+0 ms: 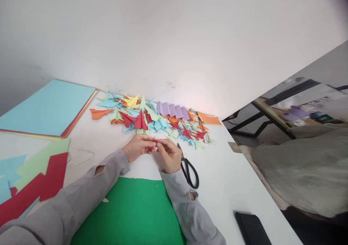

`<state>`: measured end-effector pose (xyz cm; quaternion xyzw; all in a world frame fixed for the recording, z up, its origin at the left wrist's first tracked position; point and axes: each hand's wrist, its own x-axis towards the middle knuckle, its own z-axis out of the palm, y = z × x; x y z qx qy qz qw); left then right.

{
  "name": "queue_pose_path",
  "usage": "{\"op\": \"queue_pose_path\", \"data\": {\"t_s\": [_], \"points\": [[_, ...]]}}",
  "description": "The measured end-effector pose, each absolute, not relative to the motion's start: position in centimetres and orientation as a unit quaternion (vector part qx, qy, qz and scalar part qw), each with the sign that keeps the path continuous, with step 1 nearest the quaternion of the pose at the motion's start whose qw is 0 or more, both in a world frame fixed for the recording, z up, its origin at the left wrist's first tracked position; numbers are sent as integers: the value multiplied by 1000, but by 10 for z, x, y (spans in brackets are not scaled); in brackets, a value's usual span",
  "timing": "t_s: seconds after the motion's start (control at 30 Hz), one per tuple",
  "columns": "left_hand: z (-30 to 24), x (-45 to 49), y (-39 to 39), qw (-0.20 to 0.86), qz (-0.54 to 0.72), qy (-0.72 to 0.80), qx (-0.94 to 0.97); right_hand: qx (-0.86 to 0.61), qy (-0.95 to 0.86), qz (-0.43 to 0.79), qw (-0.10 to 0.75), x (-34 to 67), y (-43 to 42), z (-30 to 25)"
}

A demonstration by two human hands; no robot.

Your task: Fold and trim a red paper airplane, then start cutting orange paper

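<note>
My left hand [138, 147] and my right hand [170, 156] meet over the white table, fingertips pinched together. Between them is a small piece of red paper [154, 140], mostly covered by the fingers, so its shape cannot be made out. Just beyond the hands lies a heap of small folded paper planes [141, 120] in red, orange, yellow, green and blue. Black-handled scissors [193, 174] lie right beside my right hand and wrist, with the blades partly hidden. A green sheet [136, 208] lies beneath my forearms.
A stack of coloured paper [49, 107] lies at the back left, with cut red scraps [54, 179] nearer. Purple pleated paper [172, 111] and orange sheets [209, 119] lie along the wall. A black phone-like object [251, 228] is front right. Another person's clothed body [301, 169] is beyond the right edge.
</note>
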<state>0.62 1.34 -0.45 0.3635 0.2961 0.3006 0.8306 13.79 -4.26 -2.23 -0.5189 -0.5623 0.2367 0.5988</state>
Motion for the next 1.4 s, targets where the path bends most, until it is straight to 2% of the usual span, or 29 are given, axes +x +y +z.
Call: {"op": "queue_pose_path", "data": {"t_s": [0.4, 0.77, 1.07, 1.17, 1.4], "points": [[-2, 7, 12, 824, 304, 307, 366, -526, -596, 206, 570, 140, -45, -12], [1, 6, 12, 812, 339, 290, 377, -539, -519, 301, 591, 140, -41, -17], [-2, 6, 11, 795, 338, 298, 407, -548, -505, 316, 587, 139, -41, -18], [-5, 7, 11, 760, 349, 315, 449, -562, -479, 331, 587, 140, -40, -19], [-9, 10, 11, 599, 411, 347, 593, -592, -444, 330, 586, 141, -39, -20]]}}
